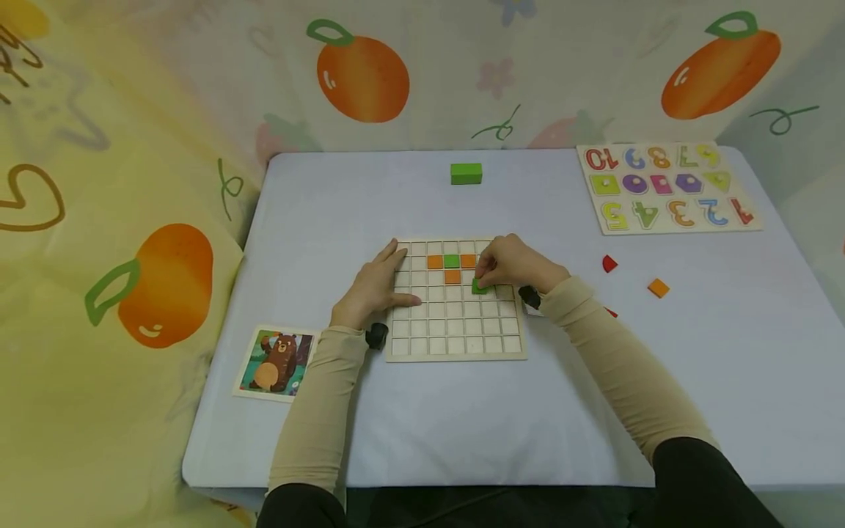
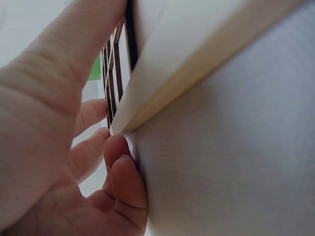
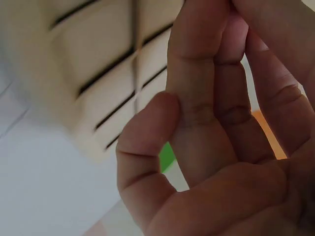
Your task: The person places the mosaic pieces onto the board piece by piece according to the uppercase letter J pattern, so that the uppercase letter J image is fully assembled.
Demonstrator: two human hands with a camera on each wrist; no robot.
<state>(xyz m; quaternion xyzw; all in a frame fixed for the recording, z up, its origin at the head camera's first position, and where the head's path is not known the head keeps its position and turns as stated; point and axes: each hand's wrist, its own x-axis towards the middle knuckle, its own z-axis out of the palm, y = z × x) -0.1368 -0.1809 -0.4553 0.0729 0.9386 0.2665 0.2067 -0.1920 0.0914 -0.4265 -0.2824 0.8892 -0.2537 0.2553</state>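
Observation:
A pale wooden grid board (image 1: 455, 357) lies flat on the white-covered table. Three orange square tiles, among them this orange tile (image 1: 452, 277), and a green tile (image 1: 452, 261) sit in its upper cells. Pinched by my right hand (image 1: 518, 262) is another green square tile (image 1: 479, 287), over a cell below and right of them; whether it is seated I cannot tell. In the right wrist view the curled fingers (image 3: 197, 98) hide that tile. My left hand (image 1: 372, 288) rests on the board's left edge, thumb stretched over the cells; the left wrist view shows its fingers (image 2: 129, 182) touching the rim.
A green block (image 1: 466, 174) stands at the back. Back right lies a number-and-shape puzzle board (image 1: 670, 189). A red wedge piece (image 1: 609, 263) and an orange square (image 1: 658, 287) lie right of my right hand. A bear picture puzzle (image 1: 273, 364) is partly under my left forearm.

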